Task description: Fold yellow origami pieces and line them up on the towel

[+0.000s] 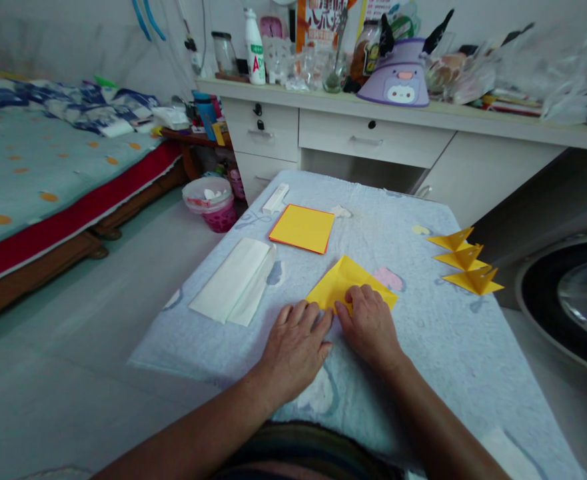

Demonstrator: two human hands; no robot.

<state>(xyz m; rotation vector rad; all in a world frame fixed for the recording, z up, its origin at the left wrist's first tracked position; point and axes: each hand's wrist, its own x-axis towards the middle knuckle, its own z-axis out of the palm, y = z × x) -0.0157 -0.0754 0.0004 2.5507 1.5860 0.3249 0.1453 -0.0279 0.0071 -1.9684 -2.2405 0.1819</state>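
A folded sheet of yellow origami paper [342,277], triangular in outline with its peak pointing away from me, lies on the cloth-covered table. My left hand [296,340] rests flat at its left corner, fingers stretched out and fingertips on the near edge. Curled fingers of my right hand [368,320] press the near edge right of the middle, thumb close to the index finger. That hand hides part of the paper. Beyond it lies a stack of square yellow and orange paper [302,228]. Several folded yellow paper cranes [468,260] stand in a row at the right.
Folded white tissue [233,280] lies at the left, with a small white plastic device [276,199] farther back. A cluttered white desk [333,100] stands behind the table [418,373]. On the floor is a pink bin [219,215]; a bed [63,167] is left, a washing machine [528,287] right.
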